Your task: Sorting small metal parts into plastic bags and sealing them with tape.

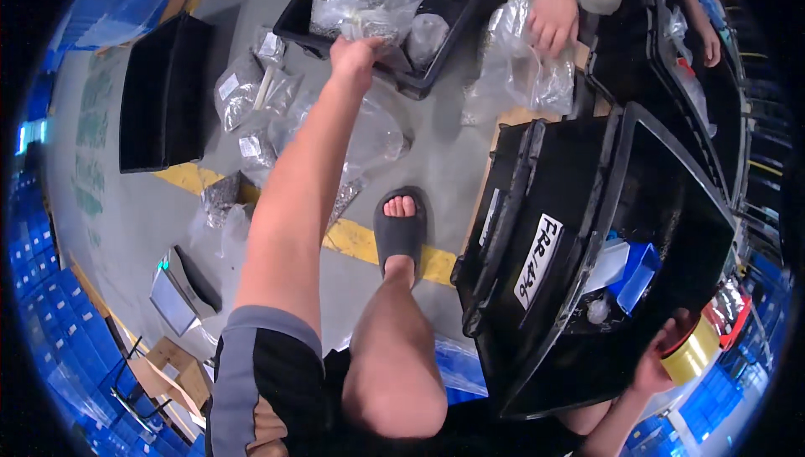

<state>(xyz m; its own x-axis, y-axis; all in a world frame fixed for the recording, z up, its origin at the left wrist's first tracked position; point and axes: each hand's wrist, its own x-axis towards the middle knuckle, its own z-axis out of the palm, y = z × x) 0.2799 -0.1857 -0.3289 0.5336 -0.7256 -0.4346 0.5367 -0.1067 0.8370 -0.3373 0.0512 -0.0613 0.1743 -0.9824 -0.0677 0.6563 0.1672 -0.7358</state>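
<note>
Floor: grey concrete point(142, 205) with a yellow painted stripe point(356, 239), blue crates around the rim.
Left grip: my left hand point(354, 54) is curled shut on a clear plastic bag point(365, 12) at the near edge of a black tray point(419, 80).
Right grip: my right hand point(658, 365) closes on a roll of gold tape point(692, 352) beside tilted, stacked black bins point(570, 239).
Risk: the bag could snag on the tray's edge and spill; the leaning bins may slide as I stretch.
Packages: clear bags with white square labels point(251, 105) lie on the floor.
Label: white slanted rectangle point(537, 260) on a bin wall.
Other person: a hand point(553, 17) on another bag.
</note>
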